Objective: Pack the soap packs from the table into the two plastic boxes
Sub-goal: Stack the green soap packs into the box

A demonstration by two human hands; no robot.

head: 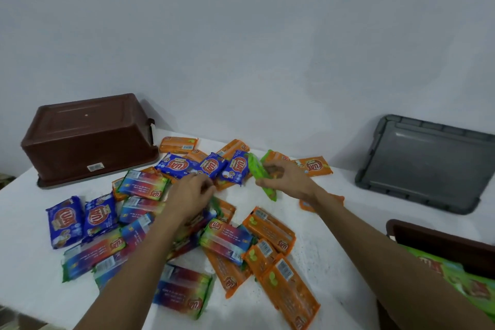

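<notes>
Packs [227,238] litter the table [334,249] mid-frame; right hand [286,178] grips a green pack [269,191]; left hand [190,195] curls over them, possibly pinching one, too blurred to tell.

The left hand [191,195] and right hand [288,178] are bare, forearms [139,262] bare to the frame edge.

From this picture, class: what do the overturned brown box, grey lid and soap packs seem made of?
Brown box: rigid moulded plastic, semi-gloss, soft highlights. Grey lid: probably plastic too, matte, moulded ribbed rim. Soap packs: thin printed film, glossy, seemingly plastic.
</notes>
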